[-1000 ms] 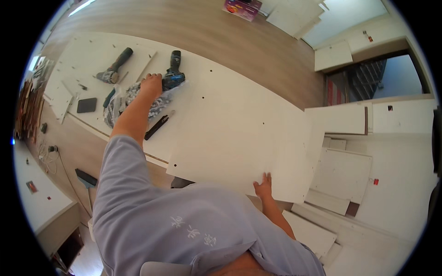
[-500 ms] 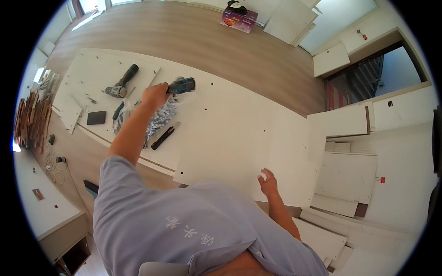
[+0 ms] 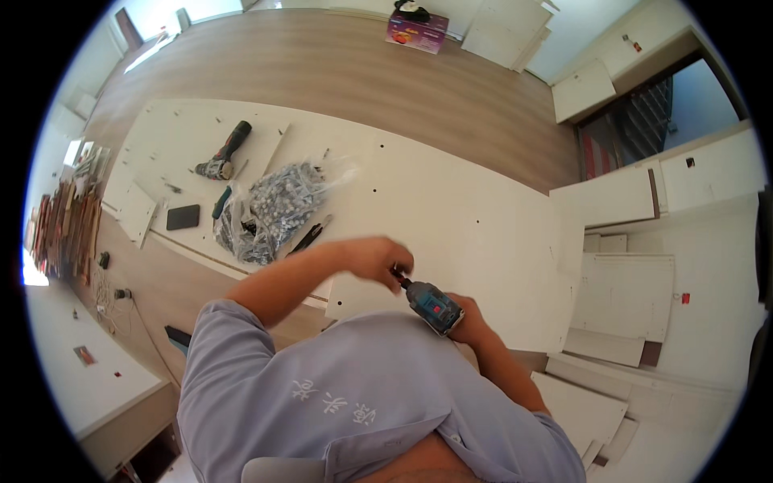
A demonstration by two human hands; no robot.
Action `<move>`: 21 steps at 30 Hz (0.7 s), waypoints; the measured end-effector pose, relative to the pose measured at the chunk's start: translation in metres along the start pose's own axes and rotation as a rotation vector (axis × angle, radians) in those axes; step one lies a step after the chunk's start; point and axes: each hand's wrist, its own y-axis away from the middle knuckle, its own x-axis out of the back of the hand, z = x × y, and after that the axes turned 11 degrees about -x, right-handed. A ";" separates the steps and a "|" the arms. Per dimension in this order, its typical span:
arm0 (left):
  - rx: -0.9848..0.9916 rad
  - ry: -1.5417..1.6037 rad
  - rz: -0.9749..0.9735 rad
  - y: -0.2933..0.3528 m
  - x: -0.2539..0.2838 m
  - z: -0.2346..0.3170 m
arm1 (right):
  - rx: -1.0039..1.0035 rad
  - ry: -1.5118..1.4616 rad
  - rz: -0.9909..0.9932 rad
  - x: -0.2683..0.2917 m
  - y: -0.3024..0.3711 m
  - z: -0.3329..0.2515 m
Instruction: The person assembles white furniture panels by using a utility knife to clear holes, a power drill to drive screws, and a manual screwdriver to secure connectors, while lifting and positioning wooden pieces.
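Close to my chest, above the near edge of the white panel, I have a dark teal cordless driver between my hands. My left hand is curled around its narrow dark end. At its wider end, my right hand is closed on the tool, with most of those fingers hidden behind it. Left of my left hand lie a black utility knife and clear plastic bags of metal fittings.
A second cordless drill, a dark flat box and a green-handled tool lie on the left boards. Wood strips are stacked far left. A purple carton stands on the floor beyond. Loose panels lean at right.
My left hand has brought the driver from above the bags back toward my chest. My right hand, open and apart before, has moved to the driver and closed on it.
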 end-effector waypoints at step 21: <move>0.807 -0.905 0.049 0.103 0.120 -0.333 | -0.413 -0.508 0.436 -0.072 0.059 0.070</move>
